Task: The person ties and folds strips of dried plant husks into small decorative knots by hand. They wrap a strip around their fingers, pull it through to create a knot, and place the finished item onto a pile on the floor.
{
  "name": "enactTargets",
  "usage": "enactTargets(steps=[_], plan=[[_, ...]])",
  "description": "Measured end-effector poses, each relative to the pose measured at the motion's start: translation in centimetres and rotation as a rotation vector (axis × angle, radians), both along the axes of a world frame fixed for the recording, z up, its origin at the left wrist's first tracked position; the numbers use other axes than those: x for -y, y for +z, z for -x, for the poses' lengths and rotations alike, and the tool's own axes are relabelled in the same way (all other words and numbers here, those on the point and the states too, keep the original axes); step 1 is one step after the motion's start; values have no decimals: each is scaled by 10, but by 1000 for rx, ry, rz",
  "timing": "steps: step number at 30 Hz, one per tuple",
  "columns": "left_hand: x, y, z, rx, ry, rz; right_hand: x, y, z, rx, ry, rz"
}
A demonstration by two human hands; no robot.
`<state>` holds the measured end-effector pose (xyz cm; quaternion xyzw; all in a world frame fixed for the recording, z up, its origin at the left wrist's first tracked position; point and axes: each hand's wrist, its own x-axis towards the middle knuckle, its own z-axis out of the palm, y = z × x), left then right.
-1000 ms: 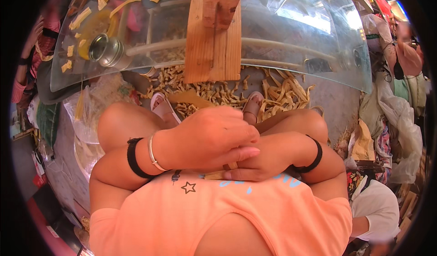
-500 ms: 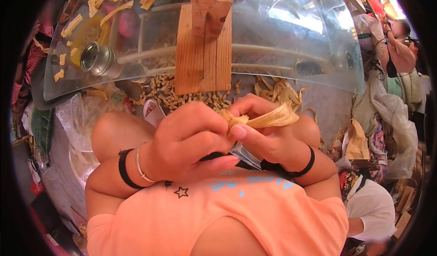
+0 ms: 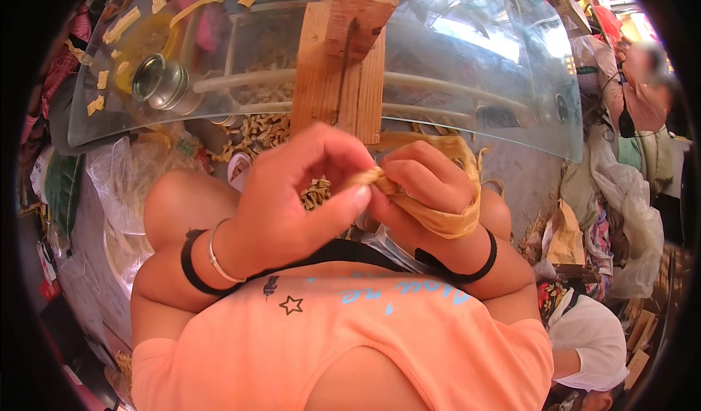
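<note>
My left hand [image 3: 299, 199] and my right hand [image 3: 423, 185] meet in front of my chest, both pinching one tan dried leaf strip [image 3: 445, 217]. The strip loops around the back of my right hand and hangs down by the wrist. My left thumb and forefinger close on its bunched end [image 3: 369, 179]. A black band and a thin silver bangle sit on my left wrist, a black band on my right. Just beyond the hands stands an upright wooden block [image 3: 343, 68] fixed against a curved clear plastic sheet [image 3: 475, 68].
A heap of tan leaf scraps [image 3: 255, 130] lies under the sheet near my knees. A metal cylinder [image 3: 157, 82] sits at the sheet's left. Plastic bags [image 3: 628, 221] pile at the right. Another person in white [image 3: 591, 338] sits low right, and one stands far right [image 3: 642, 82].
My hands rose from resting crossed over my lap to chest height, picked up the leaf strip, and now work it between the fingers closer to the wooden block.
</note>
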<state>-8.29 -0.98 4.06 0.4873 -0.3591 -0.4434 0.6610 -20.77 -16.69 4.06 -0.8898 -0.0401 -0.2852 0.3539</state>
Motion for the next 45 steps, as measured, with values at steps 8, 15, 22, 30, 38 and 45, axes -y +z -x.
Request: enactTargets(steps=[8, 15, 22, 30, 38, 45], plan=[[5, -7, -3, 475, 23, 130, -3, -6, 15, -77, 75, -181], [-13, 1, -23, 610, -64, 67, 19, 11, 12, -199, 189, -196], [-22, 1, -42, 653, -168, 0, 20, 23, 28, -492, 162, -737], [-5, 8, -14, 908, 84, 97, 15, 12, 25, -491, 185, -924], [-3, -9, -16, 1020, 141, 149, -4, 12, 10, -360, 96, -1018], [8, -4, -9, 720, 53, 333, 5, 6, 2, -338, 438, -1749]])
